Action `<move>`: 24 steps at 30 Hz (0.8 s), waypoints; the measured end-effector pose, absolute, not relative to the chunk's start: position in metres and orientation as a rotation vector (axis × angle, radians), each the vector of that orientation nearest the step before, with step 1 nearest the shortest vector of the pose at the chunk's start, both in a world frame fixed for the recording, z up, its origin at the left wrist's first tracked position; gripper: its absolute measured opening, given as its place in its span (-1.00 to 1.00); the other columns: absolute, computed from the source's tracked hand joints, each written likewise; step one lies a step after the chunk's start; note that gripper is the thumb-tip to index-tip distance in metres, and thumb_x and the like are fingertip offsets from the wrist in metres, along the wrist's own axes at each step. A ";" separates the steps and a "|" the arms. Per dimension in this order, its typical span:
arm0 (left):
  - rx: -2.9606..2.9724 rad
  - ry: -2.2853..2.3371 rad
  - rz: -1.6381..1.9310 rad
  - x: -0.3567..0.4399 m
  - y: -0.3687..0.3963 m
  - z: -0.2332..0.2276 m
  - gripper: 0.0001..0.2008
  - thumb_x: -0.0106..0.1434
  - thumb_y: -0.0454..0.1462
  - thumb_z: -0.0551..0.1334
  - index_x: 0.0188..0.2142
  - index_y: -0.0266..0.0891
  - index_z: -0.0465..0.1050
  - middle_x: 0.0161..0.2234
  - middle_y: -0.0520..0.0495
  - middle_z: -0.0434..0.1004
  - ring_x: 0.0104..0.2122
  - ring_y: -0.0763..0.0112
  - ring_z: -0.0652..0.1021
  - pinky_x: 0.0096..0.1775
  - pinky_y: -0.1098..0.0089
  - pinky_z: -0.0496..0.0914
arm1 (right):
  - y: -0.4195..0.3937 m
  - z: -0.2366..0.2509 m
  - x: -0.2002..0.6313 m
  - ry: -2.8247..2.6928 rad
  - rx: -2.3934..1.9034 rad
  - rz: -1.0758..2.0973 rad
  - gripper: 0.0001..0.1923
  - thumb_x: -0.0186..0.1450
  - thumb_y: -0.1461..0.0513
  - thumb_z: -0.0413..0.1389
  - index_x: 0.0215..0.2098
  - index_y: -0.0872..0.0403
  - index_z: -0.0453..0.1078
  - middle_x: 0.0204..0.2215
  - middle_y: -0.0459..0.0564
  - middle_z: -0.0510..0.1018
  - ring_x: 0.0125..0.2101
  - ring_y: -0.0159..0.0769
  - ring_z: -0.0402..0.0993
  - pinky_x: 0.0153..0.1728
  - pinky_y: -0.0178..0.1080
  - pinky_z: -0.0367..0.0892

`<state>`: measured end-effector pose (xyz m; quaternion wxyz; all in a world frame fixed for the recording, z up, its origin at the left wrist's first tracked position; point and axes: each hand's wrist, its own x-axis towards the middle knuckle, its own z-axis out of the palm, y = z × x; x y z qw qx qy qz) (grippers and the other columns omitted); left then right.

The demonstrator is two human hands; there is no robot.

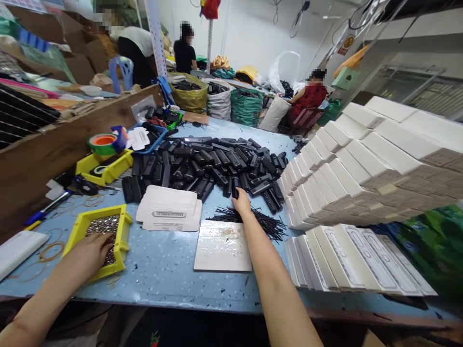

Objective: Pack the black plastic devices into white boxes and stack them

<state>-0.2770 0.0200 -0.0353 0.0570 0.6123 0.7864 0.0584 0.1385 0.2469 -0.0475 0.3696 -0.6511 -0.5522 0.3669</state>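
On the blue speckled table (162, 270), left hand (90, 250) resting palm down in the yellow plastic tray (81, 226) of small metal screws (104, 225), fingers curled loosely into the contents; whether any screws are pinched cannot be told. Right hand (241, 202) extended far forward, fingers closed around one black plastic part (235, 187) at the near edge of the large pile of black plastic parts (213, 166) at table centre. Just beneath and right of that hand, a loose heap of thin black cable ties (264, 222). Between the two forearms, a white square tile (222, 246) lying flat, and behind it, touching the pile's near edge, a small stack of flattened white cartons (170, 209). Along the right side, rows of closed white boxes (361, 164) stacked high, with a lower row of printed white boxes (361, 260) leaning at the table's front edge. At far left, a second yellow tray (104, 166) with a roll of orange and green tape (104, 142) perched on it, rubber bands (50, 250) scattered near the screw tray, and a blue-handled tool (47, 209) beside the wooden partition (54, 144). In the background, three other people near sacks of goods (217, 99), well apart from the table work.
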 end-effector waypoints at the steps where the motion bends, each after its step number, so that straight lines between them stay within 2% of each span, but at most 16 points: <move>1: 1.861 2.372 0.147 -0.275 0.019 -0.033 -0.66 0.17 -0.21 -0.04 -0.33 -0.23 0.50 -0.25 -0.18 0.61 -0.20 0.16 0.55 -0.07 0.27 0.36 | 0.242 -0.049 0.146 -1.364 -1.657 0.963 -0.44 0.03 0.31 0.11 0.04 0.19 0.34 0.08 0.13 0.34 0.15 -0.26 0.26 0.32 -0.13 0.08; 5: 1.802 2.352 0.012 -0.269 0.016 -0.021 -0.60 0.26 -0.17 -0.11 -0.34 -0.19 0.49 -0.25 -0.12 0.61 -0.24 0.21 0.56 -0.15 0.31 0.38 | 0.185 -0.046 0.186 -1.167 -1.594 1.083 -0.43 0.13 0.15 -0.02 0.10 0.17 0.20 -0.05 0.11 0.43 -0.04 -0.36 0.41 0.06 -0.20 0.36; 8: 1.813 2.374 0.021 -0.271 0.014 -0.008 -0.53 0.26 -0.08 -0.13 -0.30 -0.19 0.52 -0.20 -0.09 0.61 -0.21 0.19 0.56 -0.15 0.28 0.39 | 0.122 -0.039 0.208 -0.978 -1.316 1.466 -0.35 0.05 0.14 0.09 0.10 0.11 0.16 -0.13 0.02 0.45 -0.22 -0.46 0.45 -0.15 -0.32 0.42; 11: 1.794 2.423 0.239 -0.267 0.010 0.004 -0.48 0.23 -0.01 -0.13 -0.30 -0.20 0.54 -0.17 -0.09 0.61 -0.14 0.13 0.55 -0.08 0.18 0.39 | 0.073 -0.032 0.212 -0.690 -0.998 1.808 -0.36 0.06 0.01 0.18 0.04 0.11 0.21 -0.47 -0.13 0.38 -0.53 -0.59 0.30 -0.48 -0.45 0.31; 13: 1.555 2.463 0.570 -0.251 0.007 0.007 -0.54 0.19 0.04 -0.02 -0.25 -0.13 0.54 -0.14 0.00 0.61 -0.09 0.14 0.53 -0.02 0.13 0.36 | 0.055 -0.028 0.205 -0.606 -0.973 1.809 -0.34 0.16 -0.16 0.06 0.00 0.14 0.23 -0.63 -0.20 0.21 -0.66 -0.62 0.15 -0.62 -0.49 0.16; 14: 1.358 2.418 0.754 -0.236 0.005 0.007 -0.57 0.15 0.07 0.06 -0.22 -0.09 0.54 -0.15 0.04 0.61 -0.10 0.16 0.54 -0.01 0.13 0.36 | 0.050 -0.026 0.199 -0.585 -0.995 1.761 -0.32 0.17 -0.21 0.01 -0.01 0.14 0.22 -0.65 -0.20 0.19 -0.67 -0.62 0.13 -0.64 -0.49 0.13; 16: 0.955 2.119 1.049 -0.193 0.001 0.001 -0.54 0.01 0.10 0.25 -0.19 -0.07 0.53 -0.25 0.05 0.63 -0.17 0.23 0.56 -0.03 0.19 0.39 | 0.047 -0.025 0.184 -0.569 -1.074 1.633 -0.30 0.15 -0.23 0.04 -0.02 0.13 0.19 -0.56 -0.15 0.32 -0.62 -0.59 0.27 -0.60 -0.48 0.23; 18: 0.724 1.695 1.113 -0.142 -0.002 -0.010 -0.43 -0.13 0.11 0.38 -0.20 -0.17 0.51 -0.34 -0.02 0.62 -0.28 0.27 0.57 -0.11 0.26 0.43 | 0.050 -0.028 0.167 -0.634 -1.179 1.633 -0.27 0.09 -0.21 0.13 -0.01 0.11 0.15 -0.37 -0.06 0.46 -0.51 -0.50 0.42 -0.55 -0.44 0.32; 20: 0.586 1.415 1.078 -0.095 -0.002 -0.021 -0.45 -0.17 0.06 0.45 -0.29 -0.25 0.51 -0.37 -0.08 0.61 -0.33 0.34 0.56 -0.17 0.33 0.45 | 0.060 -0.033 0.154 -0.782 -1.276 1.823 -0.26 0.06 -0.17 0.18 0.00 0.11 0.15 -0.25 0.02 0.50 -0.45 -0.41 0.48 -0.54 -0.40 0.35; 22: 0.533 1.277 1.069 -0.066 -0.001 -0.027 -0.52 -0.16 0.01 0.47 -0.34 -0.27 0.52 -0.39 -0.06 0.59 -0.36 0.42 0.54 -0.21 0.42 0.43 | 0.073 -0.040 0.151 -0.872 -1.381 1.893 -0.29 0.03 -0.14 0.22 -0.07 0.17 0.21 -0.30 0.06 0.51 -0.47 -0.40 0.46 -0.53 -0.39 0.35; 24: 0.521 1.232 1.087 -0.056 0.002 -0.029 -0.57 -0.15 -0.04 0.49 -0.36 -0.27 0.53 -0.43 0.01 0.55 -0.41 0.52 0.50 -0.27 0.51 0.41 | 0.087 -0.045 0.159 -0.825 -1.466 1.677 -0.34 0.03 -0.13 0.21 -0.13 0.17 0.22 -0.29 0.04 0.51 -0.40 -0.44 0.46 -0.44 -0.41 0.38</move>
